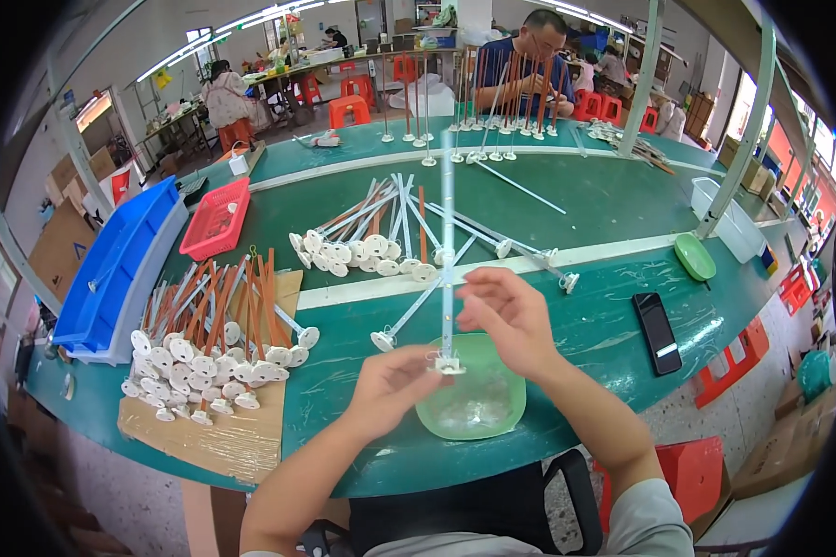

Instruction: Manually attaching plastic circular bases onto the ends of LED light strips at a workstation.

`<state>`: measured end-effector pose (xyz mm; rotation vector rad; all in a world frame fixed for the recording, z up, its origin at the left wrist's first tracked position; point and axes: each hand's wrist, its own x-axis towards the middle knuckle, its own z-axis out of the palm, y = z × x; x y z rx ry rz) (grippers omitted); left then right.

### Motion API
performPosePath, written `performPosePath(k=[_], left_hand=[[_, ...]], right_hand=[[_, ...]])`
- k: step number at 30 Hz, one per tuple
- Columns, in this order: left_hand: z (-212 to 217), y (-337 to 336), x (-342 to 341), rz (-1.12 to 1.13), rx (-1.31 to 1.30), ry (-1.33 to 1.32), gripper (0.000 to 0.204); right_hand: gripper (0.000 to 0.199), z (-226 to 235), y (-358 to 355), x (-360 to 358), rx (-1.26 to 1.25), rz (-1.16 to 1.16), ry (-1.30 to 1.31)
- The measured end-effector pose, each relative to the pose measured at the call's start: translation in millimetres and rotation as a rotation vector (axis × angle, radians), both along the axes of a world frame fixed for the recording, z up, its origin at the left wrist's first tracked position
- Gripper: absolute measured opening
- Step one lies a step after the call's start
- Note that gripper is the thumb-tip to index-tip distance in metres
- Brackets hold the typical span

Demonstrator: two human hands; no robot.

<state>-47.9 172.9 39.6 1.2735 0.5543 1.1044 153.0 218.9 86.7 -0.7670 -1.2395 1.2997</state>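
My left hand [395, 388] is closed at the foot of an upright pale blue strip [448, 306], gripping its round white base [446, 366]. Small dots run along the strip, which stands nearly vertical. Just right of the strip, my right hand [513, 320] is raised with fingers loosely bent and apart; nothing shows between them. Below both hands sits a light green dish [478, 422] with clear, shiny contents too small to make out. Another strip with a white base [384, 341] lies slanted behind my left hand.
Brown and pale strips with white bases [195, 362] are piled on cardboard [241, 441] at left; more [367, 251] lie ahead. Beyond them are a blue bin [111, 278] and a red basket [215, 218]. A phone [657, 332] lies right. Across the table, a person [520, 70] sits behind standing rods.
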Motion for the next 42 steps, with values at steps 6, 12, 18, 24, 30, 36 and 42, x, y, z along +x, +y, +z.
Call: performPosePath(k=[6, 12, 18, 24, 30, 36, 42], left_hand=[[1, 3, -6, -0.006, -0.212, -0.165, 0.033], [1, 0, 4, -0.007, -0.241, -0.184, 0.041], [1, -9, -6, 0.136, -0.261, -0.12, 0.047], [-12, 2, -11, 0.073, -0.185, -0.143, 0.042], [-18, 4, -13, 0.138, -0.198, -0.152, 0.043], [-11, 0, -6, 0.301, -0.198, -0.022, 0.037], [-7, 13, -21, 0.135, -0.273, 0.067, 0.05]], right_hand=[[0.029, -12, -4, 12, 1.036, -0.266, -0.518], [0.026, -20, -13, 3, 1.294, -0.358, -0.58], [0.027, -39, -20, -6, 1.242, -0.384, -0.552], [0.023, -32, -15, 0, 1.183, -0.289, -0.457], [0.019, -36, -14, 0, 1.101, -0.224, -0.39], [0.017, -38, -14, -2, 1.128, -0.245, -0.347], [0.011, -23, -11, 3, 1.277, -0.319, -0.436]])
